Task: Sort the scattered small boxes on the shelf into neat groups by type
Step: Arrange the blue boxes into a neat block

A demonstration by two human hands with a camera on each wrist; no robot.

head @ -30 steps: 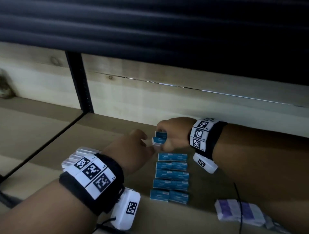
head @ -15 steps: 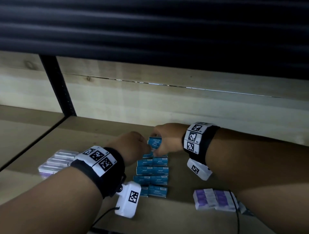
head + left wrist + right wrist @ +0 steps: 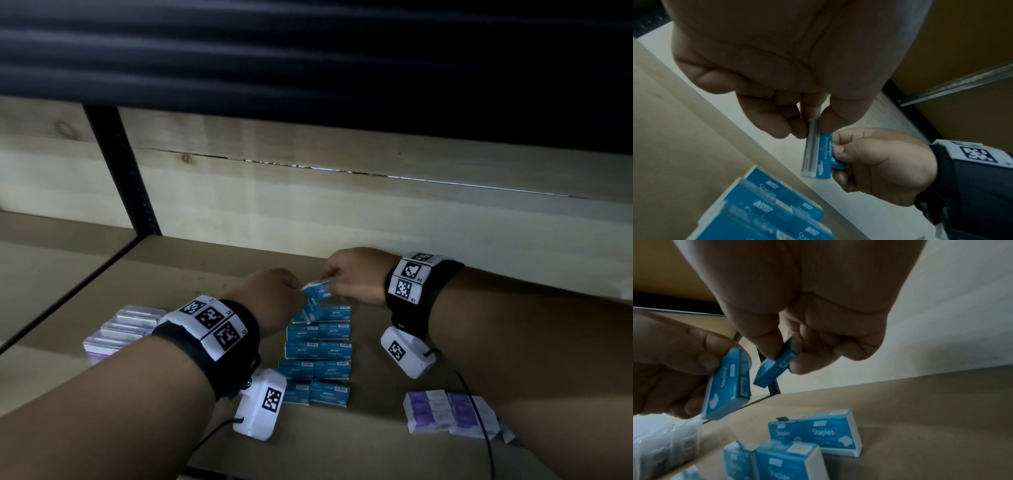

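Observation:
Each hand pinches one small blue staples box above the far end of a column of blue staples boxes (image 3: 318, 349) lying in rows on the wooden shelf (image 3: 205, 267). My left hand (image 3: 297, 292) holds its blue box (image 3: 727, 386) upright by the top end; the same box (image 3: 816, 155) shows in the left wrist view. My right hand (image 3: 334, 279) pinches a second blue box (image 3: 774, 368) between thumb and fingers, just right of the first. The two boxes (image 3: 317, 294) nearly touch.
A group of purple-and-white boxes (image 3: 448, 413) lies at the front right under my right forearm, with a cable (image 3: 479, 411) across it. Pale boxes (image 3: 123, 329) sit in a row at the left. A black upright post (image 3: 123, 171) and the wooden back wall (image 3: 342, 212) bound the shelf.
One second ago my right hand held two stacked blue boxes. My left hand has since taken hold of one, and the two boxes now sit slightly apart.

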